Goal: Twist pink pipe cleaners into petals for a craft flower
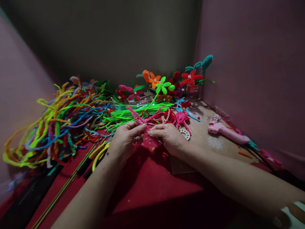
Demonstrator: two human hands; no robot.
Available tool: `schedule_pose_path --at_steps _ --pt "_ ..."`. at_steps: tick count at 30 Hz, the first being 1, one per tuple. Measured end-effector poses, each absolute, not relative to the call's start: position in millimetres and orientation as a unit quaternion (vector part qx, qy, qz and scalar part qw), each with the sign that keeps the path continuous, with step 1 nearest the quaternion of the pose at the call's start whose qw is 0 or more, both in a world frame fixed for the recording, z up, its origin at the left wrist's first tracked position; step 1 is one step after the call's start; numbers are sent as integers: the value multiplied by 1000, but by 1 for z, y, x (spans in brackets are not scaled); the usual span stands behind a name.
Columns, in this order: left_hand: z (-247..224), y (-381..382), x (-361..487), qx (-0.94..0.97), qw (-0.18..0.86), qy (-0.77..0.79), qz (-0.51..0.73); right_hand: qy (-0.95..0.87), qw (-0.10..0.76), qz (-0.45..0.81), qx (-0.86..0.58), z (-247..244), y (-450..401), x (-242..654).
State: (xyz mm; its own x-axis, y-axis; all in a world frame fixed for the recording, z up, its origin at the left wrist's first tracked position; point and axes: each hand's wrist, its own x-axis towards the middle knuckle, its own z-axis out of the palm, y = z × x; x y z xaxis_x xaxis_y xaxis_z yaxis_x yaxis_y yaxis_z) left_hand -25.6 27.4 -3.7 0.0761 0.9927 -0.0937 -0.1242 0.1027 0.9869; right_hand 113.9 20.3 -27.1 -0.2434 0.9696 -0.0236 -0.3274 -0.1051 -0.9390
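Note:
Pink pipe cleaners cross each other between my two hands, with their loose ends pointing up and outward. My left hand pinches them from the left, thumb against fingers. From the right, my right hand grips the same pink stems close to the crossing point. More pink fuzzy lengths hang below, partly hidden by my fingers. Just behind my right hand lie a pink pipe cleaner bundle and a white ring with holes.
A large heap of multicoloured pipe cleaners lies left, beside green stems. Finished pipe cleaner flowers stand at the back. A pink glue gun rests on a board at right. Yellow-handled pliers lie by my left forearm.

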Motion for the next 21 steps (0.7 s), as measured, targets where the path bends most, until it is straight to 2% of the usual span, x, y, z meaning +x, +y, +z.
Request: schedule_pose_path --at_steps 5,8,15,21 --pt "-3 25 -25 482 560 449 503 -426 521 660 -334 -33 25 114" --pt "0 23 -28 556 512 445 481 -424 519 672 -314 -38 29 114" --pt "-1 27 -39 749 279 418 432 -437 507 677 -306 -37 30 116" --pt "2 17 -46 873 -77 383 291 -461 447 688 -339 -27 27 119"
